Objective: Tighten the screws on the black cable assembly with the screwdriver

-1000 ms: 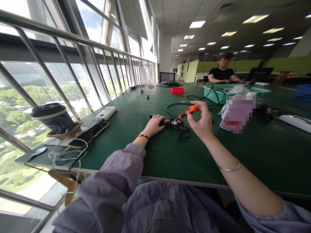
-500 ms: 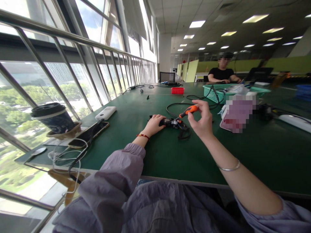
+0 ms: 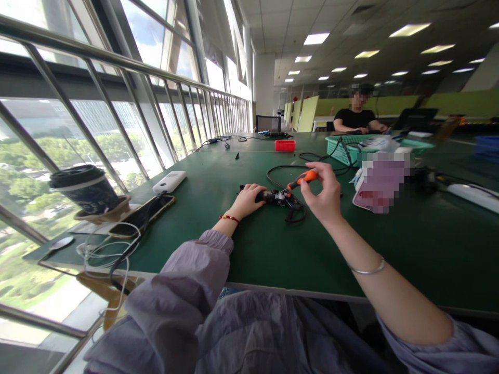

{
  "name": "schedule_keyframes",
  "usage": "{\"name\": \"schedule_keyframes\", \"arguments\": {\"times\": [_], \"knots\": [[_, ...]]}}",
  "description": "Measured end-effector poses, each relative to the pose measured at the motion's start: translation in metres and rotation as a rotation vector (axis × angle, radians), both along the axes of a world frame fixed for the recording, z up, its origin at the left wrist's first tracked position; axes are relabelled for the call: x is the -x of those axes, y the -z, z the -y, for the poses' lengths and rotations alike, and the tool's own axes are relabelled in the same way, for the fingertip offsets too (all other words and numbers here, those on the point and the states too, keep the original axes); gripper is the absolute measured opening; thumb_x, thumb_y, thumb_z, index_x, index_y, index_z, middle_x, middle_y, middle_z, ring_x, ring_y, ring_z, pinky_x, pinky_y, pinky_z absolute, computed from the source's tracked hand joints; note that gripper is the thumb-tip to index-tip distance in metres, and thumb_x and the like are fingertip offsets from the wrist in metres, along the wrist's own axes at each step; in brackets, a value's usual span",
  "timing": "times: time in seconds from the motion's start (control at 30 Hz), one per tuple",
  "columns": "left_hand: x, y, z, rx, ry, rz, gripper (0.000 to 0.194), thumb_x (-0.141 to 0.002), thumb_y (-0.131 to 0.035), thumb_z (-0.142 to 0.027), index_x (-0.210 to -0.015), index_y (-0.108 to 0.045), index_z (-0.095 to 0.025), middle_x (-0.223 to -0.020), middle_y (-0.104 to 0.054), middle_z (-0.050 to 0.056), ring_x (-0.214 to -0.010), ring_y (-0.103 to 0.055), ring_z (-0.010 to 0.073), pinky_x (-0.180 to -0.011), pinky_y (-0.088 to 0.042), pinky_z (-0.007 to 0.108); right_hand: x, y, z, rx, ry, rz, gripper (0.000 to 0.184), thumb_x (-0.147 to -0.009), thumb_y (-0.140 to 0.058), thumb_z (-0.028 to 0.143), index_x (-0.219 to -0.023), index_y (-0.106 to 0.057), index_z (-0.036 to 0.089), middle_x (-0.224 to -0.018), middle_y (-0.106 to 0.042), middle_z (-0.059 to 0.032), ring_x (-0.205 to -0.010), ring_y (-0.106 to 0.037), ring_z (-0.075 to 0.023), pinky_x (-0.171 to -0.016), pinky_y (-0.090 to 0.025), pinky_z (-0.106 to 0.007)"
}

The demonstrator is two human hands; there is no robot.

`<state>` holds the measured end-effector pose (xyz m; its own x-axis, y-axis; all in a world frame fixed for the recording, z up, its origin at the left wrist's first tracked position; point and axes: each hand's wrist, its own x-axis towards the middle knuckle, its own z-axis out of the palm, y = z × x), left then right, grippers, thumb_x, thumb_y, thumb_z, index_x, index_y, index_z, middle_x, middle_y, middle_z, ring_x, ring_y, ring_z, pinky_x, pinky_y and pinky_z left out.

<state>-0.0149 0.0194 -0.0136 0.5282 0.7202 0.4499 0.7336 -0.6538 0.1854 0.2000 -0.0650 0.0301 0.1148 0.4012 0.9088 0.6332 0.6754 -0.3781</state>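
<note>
Screwdriver [image 3: 306, 178], orange and black, is in the right hand [image 3: 326, 191]: thumb and fingers pinch the handle's upper end, grip narrow. From my remote seat it lies left of that palm. Long axis slants, handle up to the right, shaft pointing down-left at the black device [image 3: 278, 198]. Key relation: tip over the device's exposed middle. Contact? Can't tell from here.

Left hand [image 3: 251, 197] is closed round the device's left part, fingers curled over the top, and is the nearer hand to it. Device lies on the green table [image 3: 253, 254], right of that hand, long axis running roughly left to right. Wired end points right, with a black cord [image 3: 295, 215] looped just beside it on the near side.

Further out, I log a red tray [image 3: 285, 146] on the far side, a green basket [image 3: 339, 151] far right, and a blurred pink item [image 3: 360, 202] near the basket. Left side: tilted cup [image 3: 88, 192], white gadget [image 3: 170, 182]. Far right, beyond the basket: seated co-worker [image 3: 354, 119] in black.
</note>
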Motion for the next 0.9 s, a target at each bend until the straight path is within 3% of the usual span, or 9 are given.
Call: {"name": "schedule_keyframes", "arguments": {"times": [0.2,0.3,0.43,0.7,0.9], "knots": [[-0.0003,-0.0002,0.0003,-0.003,-0.008,-0.008,0.041,-0.079,-0.062,-0.025,-0.119,-0.059,-0.021,-0.118,-0.060,0.007,-0.112,-0.049,0.0257,-0.102,-0.042,0.042,0.0003,-0.0020,0.0025,0.075,0.063,-0.014,0.014,-0.077,-0.060,0.037,-0.081,-0.060,0.024,-0.067,-0.058,-0.0003,-0.068,-0.056,-0.0181,-0.071,-0.048,-0.035],[-0.0005,-0.0004,0.0008,-0.005,-0.013,-0.015,0.041,-0.079,-0.062,-0.025,-0.120,-0.059,-0.020,-0.119,-0.059,0.007,-0.112,-0.049,0.0260,-0.102,-0.042,0.041,0.0010,-0.0019,0.0026,0.046,0.036,-0.012,0.021,-0.076,-0.061,0.034,-0.095,-0.059,0.024,-0.065,-0.055,0.0013,-0.068,-0.055,-0.0181,-0.073,-0.048,-0.036],[-0.0002,0.0004,0.0002,-0.009,-0.009,-0.013,0.042,-0.080,-0.062,-0.025,-0.121,-0.058,-0.019,-0.119,-0.059,0.007,-0.112,-0.049,0.0260,-0.101,-0.042,0.041,0.0003,-0.0010,0.0006,-0.021,-0.016,-0.009,0.041,-0.075,-0.060,0.028,-0.114,-0.051,0.023,-0.081,-0.059,-0.0006,-0.074,-0.058,-0.0180,-0.079,-0.048,-0.038],[-0.0003,-0.0005,0.0011,-0.009,-0.020,-0.014,0.041,-0.079,-0.062,-0.026,-0.120,-0.059,-0.021,-0.119,-0.060,0.007,-0.111,-0.049,0.0264,-0.101,-0.043,0.041,0.0006,-0.0035,0.0043,0.095,0.027,-0.035,0.017,-0.076,-0.062,0.037,-0.086,-0.060,0.023,-0.071,-0.058,-0.0010,-0.068,-0.056,-0.0172,-0.069,-0.049,-0.034],[-0.0004,0.0002,0.0002,-0.013,-0.014,-0.017,0.041,-0.079,-0.062,-0.026,-0.120,-0.058,-0.020,-0.119,-0.060,0.007,-0.111,-0.049,0.0262,-0.101,-0.042,0.040,0.0012,-0.0028,0.0027,-0.009,-0.025,-0.005,0.034,-0.075,-0.060,0.027,-0.108,-0.053,0.023,-0.074,-0.056,0.0022,-0.067,-0.056,-0.0157,-0.078,-0.048,-0.037]]}}
